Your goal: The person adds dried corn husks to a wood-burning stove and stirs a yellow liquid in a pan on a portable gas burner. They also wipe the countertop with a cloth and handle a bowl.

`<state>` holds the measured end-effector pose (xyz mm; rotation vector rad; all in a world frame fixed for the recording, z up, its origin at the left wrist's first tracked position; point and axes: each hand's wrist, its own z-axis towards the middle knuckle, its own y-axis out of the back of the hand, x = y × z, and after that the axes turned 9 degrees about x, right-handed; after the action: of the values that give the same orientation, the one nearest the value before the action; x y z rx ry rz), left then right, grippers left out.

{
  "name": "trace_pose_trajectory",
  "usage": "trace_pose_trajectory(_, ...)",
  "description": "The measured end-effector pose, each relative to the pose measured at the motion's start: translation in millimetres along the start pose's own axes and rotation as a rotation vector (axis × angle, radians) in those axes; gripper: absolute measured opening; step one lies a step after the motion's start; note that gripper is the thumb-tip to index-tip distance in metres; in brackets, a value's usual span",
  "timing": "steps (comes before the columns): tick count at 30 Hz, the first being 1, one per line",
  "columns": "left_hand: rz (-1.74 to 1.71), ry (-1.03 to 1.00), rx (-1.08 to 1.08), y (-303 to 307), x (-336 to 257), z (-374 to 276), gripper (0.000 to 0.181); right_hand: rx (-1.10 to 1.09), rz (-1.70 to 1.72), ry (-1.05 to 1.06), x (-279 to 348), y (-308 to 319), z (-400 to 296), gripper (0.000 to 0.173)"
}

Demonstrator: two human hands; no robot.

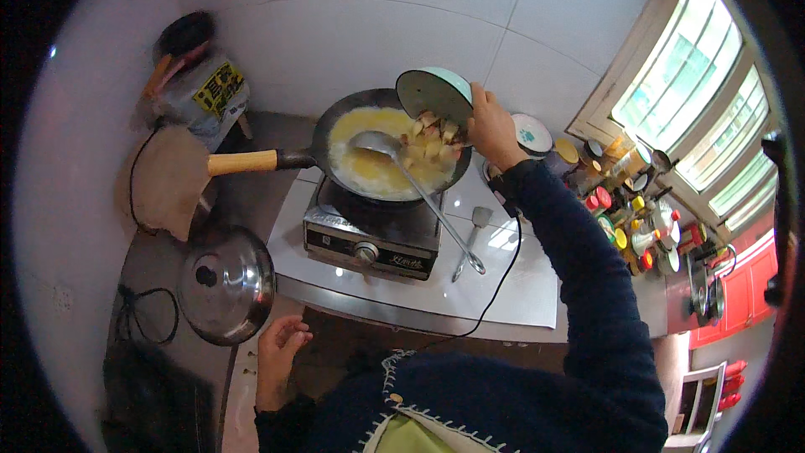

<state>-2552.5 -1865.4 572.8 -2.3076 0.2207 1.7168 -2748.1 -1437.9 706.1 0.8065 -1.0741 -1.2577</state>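
My right hand (494, 129) grips the rim of a pale green bowl (434, 88), tipped on its side over the right part of a dark wok (361, 99). Chopped food pieces (434, 138) lie below the bowl's mouth, at the wok's right side, beside a yellow, foamy liquid (352, 170). A metal ladle (418, 189) rests with its bowl in the liquid and its handle leaning over the wok's front rim. The wok sits on a portable gas stove (371, 239), its wooden handle (242, 163) pointing left. My left hand (282, 352) holds nothing, its fingers loosely curled, near the counter's front edge.
A steel lid (229, 286) lies left of the stove. A metal spatula (476, 233) and a black cable (503, 292) lie to the right. Farther right stand a white plate (531, 133) and several jars and bottles (629, 220) below a barred window (682, 88).
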Motion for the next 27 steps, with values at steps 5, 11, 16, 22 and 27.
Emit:
trace_pose_trajectory(5,-0.020,-0.063,0.041,3.7,8.9,-1.0,0.029,-0.084,-0.096,0.139,7.3,4.6,2.2,0.059)
trace_pose_trajectory(11,-0.073,-0.053,0.037,1.8,8.1,4.0,0.028,-0.335,0.093,0.158,-9.5,23.8,4.2,0.046)
trace_pose_trajectory(16,-0.021,-0.071,0.104,-2.4,5.4,12.7,0.026,-0.110,0.755,-0.199,-39.4,40.1,-41.1,0.037)
trace_pose_trajectory(22,0.062,-0.017,0.238,-13.2,3.5,36.3,0.025,-0.209,0.655,-0.058,-57.3,43.4,-80.9,0.041)
trace_pose_trajectory(27,0.107,-0.061,0.396,-33.2,0.5,53.4,0.028,-0.312,0.201,-0.126,-35.4,49.6,-67.2,0.043)
